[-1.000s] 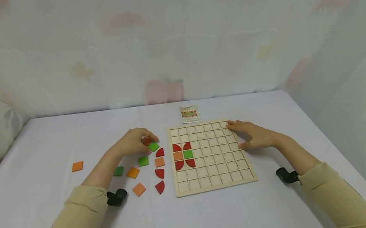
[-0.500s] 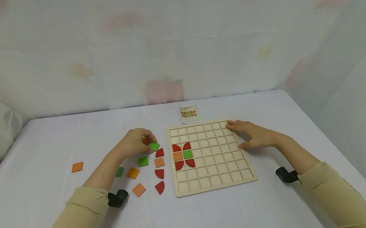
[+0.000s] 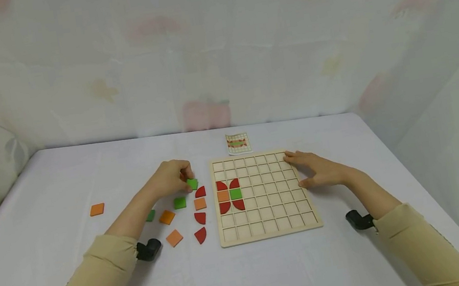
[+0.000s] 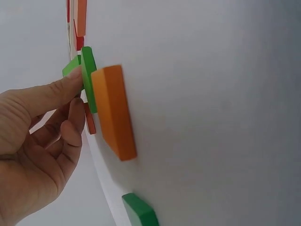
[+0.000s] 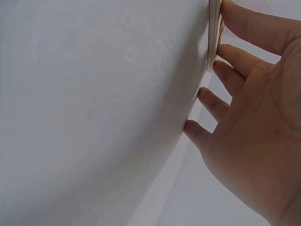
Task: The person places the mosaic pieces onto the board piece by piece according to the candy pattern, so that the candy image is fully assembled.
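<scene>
My left hand point(image 3: 169, 177) pinches a green square tile point(image 3: 192, 184) between thumb and fingertips, just left of the wooden grid board point(image 3: 272, 236). In the left wrist view the thumb covers part of this held tile point(image 4: 69, 66). A red piece point(image 4: 90, 118) shows below the fingers, mostly hidden in the head view. My right hand point(image 3: 322, 168) rests with fingers spread at the board's right edge. Its thumb and nearer fingertips meet the board's edge point(image 5: 213, 40) in the right wrist view. Red quarter-circles point(image 3: 225, 207), an orange square point(image 3: 223, 196) and a green square point(image 3: 235, 193) lie in the grid's left cells.
Loose tiles lie left of the board: red quarter-circles point(image 3: 201, 235), orange squares point(image 3: 174, 238), a green square point(image 3: 179, 203) and a darker green one point(image 3: 150, 215). Another orange square point(image 3: 97, 209) sits farther left. A small printed pattern card point(image 3: 238, 143) lies behind the board.
My left fingers have drawn together on the green tile, which has turned and shifted slightly. The right hand and the board have not moved.
</scene>
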Demonstrator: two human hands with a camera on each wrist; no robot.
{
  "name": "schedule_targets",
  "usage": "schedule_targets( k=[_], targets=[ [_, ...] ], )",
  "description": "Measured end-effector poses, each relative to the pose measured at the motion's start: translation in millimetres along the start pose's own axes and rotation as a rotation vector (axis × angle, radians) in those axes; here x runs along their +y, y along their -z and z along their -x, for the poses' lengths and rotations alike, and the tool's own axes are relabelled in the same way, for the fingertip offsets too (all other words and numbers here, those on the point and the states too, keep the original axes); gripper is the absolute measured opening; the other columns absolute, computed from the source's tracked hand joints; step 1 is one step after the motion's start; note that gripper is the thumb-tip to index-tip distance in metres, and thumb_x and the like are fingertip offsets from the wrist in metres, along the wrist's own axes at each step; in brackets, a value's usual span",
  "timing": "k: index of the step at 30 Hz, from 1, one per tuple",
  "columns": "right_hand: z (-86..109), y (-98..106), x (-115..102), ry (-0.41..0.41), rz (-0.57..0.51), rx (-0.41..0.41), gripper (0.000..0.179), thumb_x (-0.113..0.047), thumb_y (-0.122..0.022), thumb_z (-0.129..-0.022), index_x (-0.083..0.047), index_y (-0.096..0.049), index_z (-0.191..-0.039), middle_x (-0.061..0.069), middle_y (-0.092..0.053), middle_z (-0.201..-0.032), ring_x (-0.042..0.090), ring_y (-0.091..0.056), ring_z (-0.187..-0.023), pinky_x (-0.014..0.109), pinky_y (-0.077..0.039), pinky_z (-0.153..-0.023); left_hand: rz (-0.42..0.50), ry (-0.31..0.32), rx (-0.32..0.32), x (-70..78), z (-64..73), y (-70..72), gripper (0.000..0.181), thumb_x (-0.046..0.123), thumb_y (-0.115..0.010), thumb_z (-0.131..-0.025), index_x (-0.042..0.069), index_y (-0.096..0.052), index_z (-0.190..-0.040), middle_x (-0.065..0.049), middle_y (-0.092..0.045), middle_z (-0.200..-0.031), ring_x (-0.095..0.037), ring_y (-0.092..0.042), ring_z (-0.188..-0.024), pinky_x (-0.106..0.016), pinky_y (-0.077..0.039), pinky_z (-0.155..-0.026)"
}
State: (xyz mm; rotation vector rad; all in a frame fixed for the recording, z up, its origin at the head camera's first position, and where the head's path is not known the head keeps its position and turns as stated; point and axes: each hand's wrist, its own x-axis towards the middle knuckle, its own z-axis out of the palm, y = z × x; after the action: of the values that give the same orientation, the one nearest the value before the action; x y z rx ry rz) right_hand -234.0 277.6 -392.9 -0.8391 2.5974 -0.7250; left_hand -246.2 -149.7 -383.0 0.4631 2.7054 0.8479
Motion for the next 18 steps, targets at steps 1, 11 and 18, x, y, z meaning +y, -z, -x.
schedule_targets(
  k=[1,11,18],
  targets=[
    [0.1,0.2,-0.1,0.001,-0.002,-0.001,0.081,-0.031,-0.066,-0.089,-0.002,-0.028,-0.154,0.02,-0.019,-0.164,0.05,-0.011,-0.151,0.07,-0.01,-0.117,0.0,-0.001,0.004,0.2,0.3,0.0,0.019,0.003,-0.079,-0.079,0.009,-0.063,-0.087,-0.008,-0.069,-0.097,-0.024,-0.062,-0.093,-0.038,-0.054,-0.086],
    [0.2,0.6,-2.4,-0.012,-0.006,-0.004,0.08,-0.029,-0.066,-0.088,-0.002,-0.028,-0.154,0.019,-0.019,-0.165,0.049,-0.011,-0.152,0.07,-0.011,-0.118,0.021,0.007,0.042,2.5,3.7,1.3,0.01,0.006,-0.075,-0.084,0.009,-0.066,-0.085,-0.008,-0.069,-0.092,-0.022,-0.061,-0.088,-0.035,-0.053,-0.083],
    [0.0,0.7,-1.7,-0.002,0.001,-0.002,0.08,-0.03,-0.066,-0.089,-0.001,-0.029,-0.154,0.021,-0.019,-0.164,0.05,-0.012,-0.151,0.071,-0.011,-0.117,0.059,0.007,0.048,3.8,3.7,3.0,0.008,0.009,-0.075,-0.085,0.009,-0.068,-0.088,-0.007,-0.068,-0.09,-0.021,-0.058,-0.086,-0.029,-0.047,-0.077]
  ],
)
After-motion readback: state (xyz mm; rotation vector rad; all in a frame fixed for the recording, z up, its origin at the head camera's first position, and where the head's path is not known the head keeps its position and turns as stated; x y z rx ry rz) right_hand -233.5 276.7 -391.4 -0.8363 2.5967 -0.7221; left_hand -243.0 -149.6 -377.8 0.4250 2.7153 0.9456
